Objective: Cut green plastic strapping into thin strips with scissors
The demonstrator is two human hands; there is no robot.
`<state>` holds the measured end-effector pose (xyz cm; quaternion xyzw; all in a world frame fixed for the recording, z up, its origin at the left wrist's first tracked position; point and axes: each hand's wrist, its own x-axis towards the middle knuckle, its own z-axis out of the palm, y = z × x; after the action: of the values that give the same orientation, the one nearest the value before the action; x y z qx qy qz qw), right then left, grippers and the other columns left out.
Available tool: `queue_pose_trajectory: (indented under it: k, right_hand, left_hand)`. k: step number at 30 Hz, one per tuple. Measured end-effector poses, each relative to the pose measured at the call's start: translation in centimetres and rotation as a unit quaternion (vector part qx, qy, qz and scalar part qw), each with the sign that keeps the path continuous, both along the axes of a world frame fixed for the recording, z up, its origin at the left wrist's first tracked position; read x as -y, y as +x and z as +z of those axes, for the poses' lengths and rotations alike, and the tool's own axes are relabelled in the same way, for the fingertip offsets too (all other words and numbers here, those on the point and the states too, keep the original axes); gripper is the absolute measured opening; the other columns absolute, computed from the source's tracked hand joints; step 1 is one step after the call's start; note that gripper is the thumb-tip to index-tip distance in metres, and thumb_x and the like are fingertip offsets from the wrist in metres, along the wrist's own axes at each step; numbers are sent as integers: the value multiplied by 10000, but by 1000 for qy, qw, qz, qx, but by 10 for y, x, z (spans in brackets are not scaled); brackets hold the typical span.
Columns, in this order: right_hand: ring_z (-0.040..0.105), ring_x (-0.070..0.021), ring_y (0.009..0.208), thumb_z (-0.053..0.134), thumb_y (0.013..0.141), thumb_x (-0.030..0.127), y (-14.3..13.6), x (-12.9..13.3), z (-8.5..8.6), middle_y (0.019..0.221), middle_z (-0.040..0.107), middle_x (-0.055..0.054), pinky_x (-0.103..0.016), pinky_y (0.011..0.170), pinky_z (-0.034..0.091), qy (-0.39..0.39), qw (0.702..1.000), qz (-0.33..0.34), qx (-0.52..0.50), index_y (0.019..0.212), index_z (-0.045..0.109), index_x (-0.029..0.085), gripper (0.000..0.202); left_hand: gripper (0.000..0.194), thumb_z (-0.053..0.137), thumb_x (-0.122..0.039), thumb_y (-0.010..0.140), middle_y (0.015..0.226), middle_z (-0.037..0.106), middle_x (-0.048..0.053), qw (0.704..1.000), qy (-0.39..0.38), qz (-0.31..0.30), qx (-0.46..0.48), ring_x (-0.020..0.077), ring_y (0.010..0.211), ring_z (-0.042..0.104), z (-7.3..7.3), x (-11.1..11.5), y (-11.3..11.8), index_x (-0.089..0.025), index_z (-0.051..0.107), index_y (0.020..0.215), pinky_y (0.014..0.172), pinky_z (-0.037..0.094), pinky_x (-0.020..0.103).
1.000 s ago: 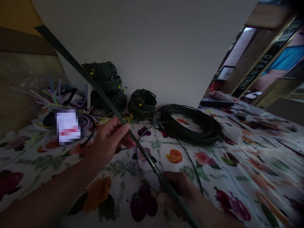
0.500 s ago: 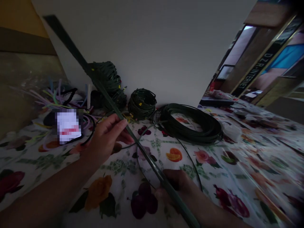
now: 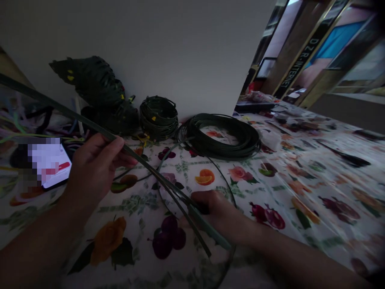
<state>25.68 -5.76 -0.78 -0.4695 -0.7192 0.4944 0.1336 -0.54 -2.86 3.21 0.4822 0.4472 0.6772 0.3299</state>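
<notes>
White fruit-printed tablecloth [image 3: 264, 192] dimly lit, far edge backed by plain grey panel [image 3: 168, 52], black white-lettered strip [image 3: 298, 64] seen beyond

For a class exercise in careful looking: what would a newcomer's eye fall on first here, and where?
Probably the bundle of long, flat dark-green strips, slanting down from the left edge, held by the left hand and the right hand. The bright white rectangular screen with a red band glows at left, partly pixelated. Behind the hands, right of centre, a thick round dark-green coil lies on the fruit-printed white tablecloth.
</notes>
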Motion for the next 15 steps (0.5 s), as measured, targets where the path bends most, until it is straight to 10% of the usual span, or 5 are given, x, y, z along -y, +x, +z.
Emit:
queue_pose_trajectory:
  k: [15]
  right_hand:
    - [401,-86,583,723,755,359,0,-3,-2,637,480,47,-197,489,294,-97,993,26,-53,726,572,155,255]
  left_hand:
    - [120,672,-166,782,517,648,-34,999,22,26,-21,143,451,648,4,-5,-13,-169,565,727,435,533,212]
